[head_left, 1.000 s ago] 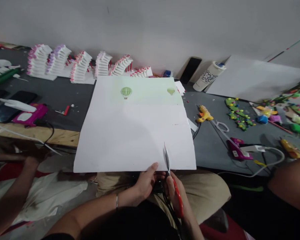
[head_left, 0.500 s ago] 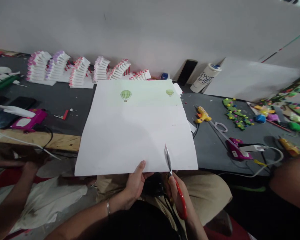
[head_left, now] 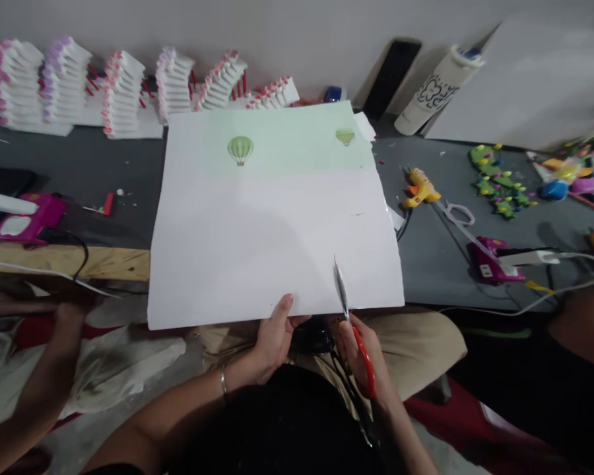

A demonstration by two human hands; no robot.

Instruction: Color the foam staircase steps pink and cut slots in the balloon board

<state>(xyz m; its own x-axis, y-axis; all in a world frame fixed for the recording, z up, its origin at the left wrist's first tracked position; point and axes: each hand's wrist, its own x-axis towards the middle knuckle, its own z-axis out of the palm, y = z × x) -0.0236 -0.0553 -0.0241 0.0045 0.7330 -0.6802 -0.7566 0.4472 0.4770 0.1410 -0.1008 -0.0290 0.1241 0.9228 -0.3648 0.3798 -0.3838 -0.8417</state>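
A large white sheet of board (head_left: 257, 244) leans over the table edge toward my lap, with a pale green band and two printed hot-air balloons along its far side. My left hand (head_left: 276, 336) pinches its near edge, thumb on top and fingers underneath. Red-handled scissors (head_left: 365, 359) are in my right hand (head_left: 359, 346), which is wrapped round the handles. One blade lies over the board and points away from me; whether the other blade is beneath the board is hidden.
Several white pieces with pink and purple tips (head_left: 121, 95) line the wall. To the right are a white tumbler (head_left: 438, 92), a dark phone (head_left: 392, 76), a yellow glue gun (head_left: 420, 188) and a magenta power strip (head_left: 495, 260) with cables. People sit on both sides.
The view has tilted down and moved nearer, so the table things sit higher and farther out. Both hands keep their hold on the board and the scissors.
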